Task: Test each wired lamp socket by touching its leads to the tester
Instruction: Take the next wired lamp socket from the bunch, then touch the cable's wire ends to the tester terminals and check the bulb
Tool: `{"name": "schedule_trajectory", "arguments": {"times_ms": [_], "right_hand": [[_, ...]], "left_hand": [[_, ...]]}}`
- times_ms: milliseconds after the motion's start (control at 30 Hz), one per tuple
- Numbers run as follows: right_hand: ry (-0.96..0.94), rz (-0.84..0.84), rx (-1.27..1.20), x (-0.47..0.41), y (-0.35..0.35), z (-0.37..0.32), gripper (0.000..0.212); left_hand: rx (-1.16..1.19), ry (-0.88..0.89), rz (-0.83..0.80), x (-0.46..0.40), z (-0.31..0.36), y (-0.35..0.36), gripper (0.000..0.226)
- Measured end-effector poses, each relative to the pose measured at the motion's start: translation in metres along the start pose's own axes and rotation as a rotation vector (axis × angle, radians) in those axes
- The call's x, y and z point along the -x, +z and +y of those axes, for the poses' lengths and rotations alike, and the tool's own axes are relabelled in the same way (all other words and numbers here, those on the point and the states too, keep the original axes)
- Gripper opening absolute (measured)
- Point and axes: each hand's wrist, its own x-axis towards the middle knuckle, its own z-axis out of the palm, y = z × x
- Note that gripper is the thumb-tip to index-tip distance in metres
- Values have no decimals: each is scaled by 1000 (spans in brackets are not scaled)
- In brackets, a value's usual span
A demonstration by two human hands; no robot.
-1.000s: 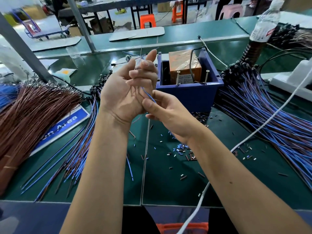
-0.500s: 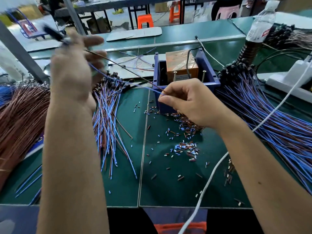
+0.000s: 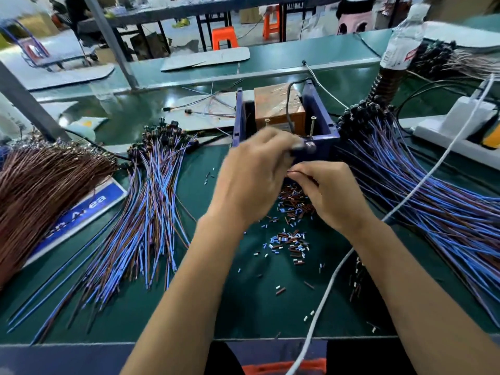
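Observation:
The tester (image 3: 322,131) is a blue open box holding an orange block, with two upright screws at its front. My left hand (image 3: 254,177) is just in front of it, fingers curled round a blurred dark lamp socket (image 3: 304,146) near the box's front wall. My right hand (image 3: 331,193) is beside it and pinches the socket's thin leads (image 3: 293,172) at the fingertips. A pile of blue and brown wired sockets (image 3: 151,201) lies to the left. A larger pile (image 3: 422,185) fans out to the right.
A thick brown wire bundle (image 3: 40,185) covers the far left over a blue sign. Cut insulation bits (image 3: 290,240) litter the green mat. A white cable (image 3: 400,204) crosses to a white power strip (image 3: 460,125). A water bottle (image 3: 403,36) stands at the back right.
My left hand came down from high at the left to the tester's front, beside my right hand. My right hand stayed in front of the box, still pinching the leads.

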Motion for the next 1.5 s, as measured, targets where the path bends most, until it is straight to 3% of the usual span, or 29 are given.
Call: {"name": "schedule_trajectory", "arguments": {"times_ms": [67, 200, 367, 500, 733, 900, 1200, 1500], "right_hand": [[-29, 66, 8, 1, 2, 1, 10], [38, 59, -112, 3, 0, 2, 23], [65, -49, -217, 7, 2, -1, 17], [132, -79, -323, 6, 7, -1, 17], [234, -74, -339, 8, 9, 7, 10], [353, -28, -570, 7, 6, 12, 9], [594, 142, -830, 6, 2, 12, 13], [640, 94, -850, 6, 3, 10, 8]], "left_hand": [[-33, 37, -73, 12, 9, 17, 25], [-68, 31, 73, 25, 4, 28, 27], [-20, -21, -65, 35, -8, 37, 43], [22, -83, -50, 38, -18, 42, 31], [131, -161, -22, 45, -32, 49, 33], [200, -185, 54, 45, -38, 49, 19], [228, -274, 113, 47, -37, 50, 24], [246, -283, 147, 47, -39, 51, 24]]}}
